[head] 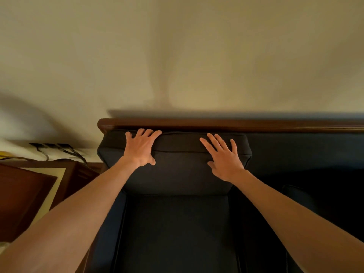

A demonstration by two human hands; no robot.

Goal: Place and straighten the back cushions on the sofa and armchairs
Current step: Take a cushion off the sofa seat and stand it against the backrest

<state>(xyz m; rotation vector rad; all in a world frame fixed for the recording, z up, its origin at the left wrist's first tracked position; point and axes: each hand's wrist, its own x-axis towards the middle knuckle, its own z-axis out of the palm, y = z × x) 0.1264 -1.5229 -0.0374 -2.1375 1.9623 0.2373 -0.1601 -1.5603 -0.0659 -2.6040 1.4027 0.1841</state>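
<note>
A dark navy back cushion [177,170] stands upright at the left end of the sofa, leaning against the backrest under the wooden top rail [216,124]. My left hand [140,147] lies on its upper left part, fingers spread and curled over the top edge. My right hand [224,156] rests flat on its upper right part, fingers apart. Neither hand holds anything. Below the cushion lies the dark seat cushion [177,229]. To the right of the cushion the bare sofa backrest [299,150] shows.
A wooden side table [29,194] with a pale inset top stands left of the sofa. Black cables and plugs [59,148] run along the wall behind it. The beige wall [177,56] rises directly behind the sofa rail.
</note>
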